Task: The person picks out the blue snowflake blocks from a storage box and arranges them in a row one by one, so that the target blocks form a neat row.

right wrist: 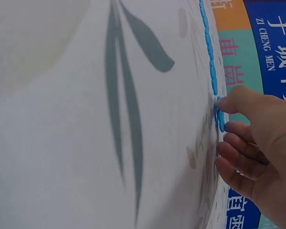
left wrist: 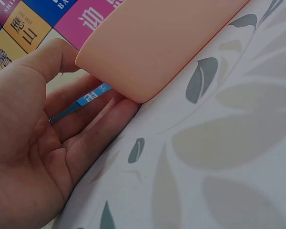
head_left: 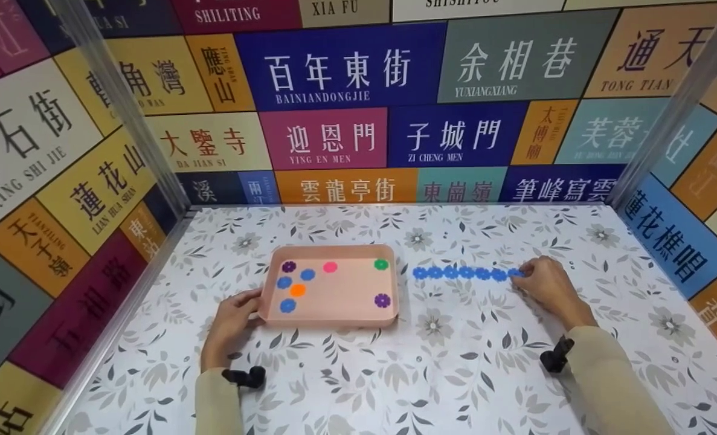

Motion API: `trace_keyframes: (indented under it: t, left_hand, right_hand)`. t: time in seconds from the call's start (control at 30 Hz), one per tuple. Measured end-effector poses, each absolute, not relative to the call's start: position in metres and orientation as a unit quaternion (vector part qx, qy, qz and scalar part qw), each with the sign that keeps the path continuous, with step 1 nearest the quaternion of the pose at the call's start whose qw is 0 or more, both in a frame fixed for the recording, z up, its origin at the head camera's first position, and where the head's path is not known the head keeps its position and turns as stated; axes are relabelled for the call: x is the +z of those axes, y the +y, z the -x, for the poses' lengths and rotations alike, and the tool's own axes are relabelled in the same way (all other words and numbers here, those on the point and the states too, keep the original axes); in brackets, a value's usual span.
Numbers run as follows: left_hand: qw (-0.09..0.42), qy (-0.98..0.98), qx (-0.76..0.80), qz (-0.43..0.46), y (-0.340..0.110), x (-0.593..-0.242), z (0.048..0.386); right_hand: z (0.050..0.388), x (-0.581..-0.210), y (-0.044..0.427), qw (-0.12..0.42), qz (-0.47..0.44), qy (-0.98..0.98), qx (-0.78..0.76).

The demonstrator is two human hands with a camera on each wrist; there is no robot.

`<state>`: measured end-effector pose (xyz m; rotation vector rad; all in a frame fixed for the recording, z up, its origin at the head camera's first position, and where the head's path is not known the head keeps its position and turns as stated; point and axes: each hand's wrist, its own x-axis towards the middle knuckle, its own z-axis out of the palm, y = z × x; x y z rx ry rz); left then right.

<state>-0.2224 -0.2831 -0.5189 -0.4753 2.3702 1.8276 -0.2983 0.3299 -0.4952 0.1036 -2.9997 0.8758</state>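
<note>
A pink tray (head_left: 340,320) stands left of centre, holding several small flower-shaped pieces: blue (head_left: 287,305), orange (head_left: 298,290), pink (head_left: 330,267), green (head_left: 381,264) and purple (head_left: 382,300). My left hand (head_left: 232,323) holds the tray's left side, thumb at the rim and fingers against the wall (left wrist: 128,52). To the right of the tray runs a row of blue flower pieces (head_left: 450,272). At its right end my right hand (head_left: 551,290) pinches a blue piece (right wrist: 220,114) between thumb and fingers; whether it is joined to the row I cannot tell.
A white table cover (head_left: 346,380) with grey leaves and flowers lies under everything. Colourful panels with lettering (head_left: 340,66) stand behind and at both sides, with clear upright edges at the corners. Black wrist devices (head_left: 554,360) sit at both sleeves.
</note>
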Motion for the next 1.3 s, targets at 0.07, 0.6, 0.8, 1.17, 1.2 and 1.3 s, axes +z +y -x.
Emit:
trace_keyframes:
  t: [0.07,0.6,0.8,1.17,1.2,1.3]
  left_hand:
    - [0.059,0.779,0.604,0.159,-0.283,-0.519,0.223]
    - [0.045,0.772,0.616,0.152,-0.283,-0.518,0.222]
    - [0.033,0.780,0.608,0.142,-0.282,-0.519,0.220]
    - [0.048,0.772,0.613,0.160,-0.281,-0.518,0.224]
    - [0.048,0.772,0.614,0.161,-0.281,-0.518,0.223]
    - [0.046,0.774,0.611,0.159,-0.283,-0.518,0.222]
  right_hand:
    - [0.299,-0.496,0.331,0.000,-0.032,-0.959,0.280]
    - [0.293,-0.485,0.303,0.032,-0.060,-0.953,0.297]
    - [0.292,-0.478,0.274,0.051,-0.075,-0.937,0.336]
    - [0.287,-0.472,0.211,0.045,-0.125,-0.901,0.412]
    - [0.287,-0.472,0.206,0.045,-0.131,-0.898,0.417]
    - [0.285,-0.471,0.188,0.049,-0.149,-0.892,0.424]
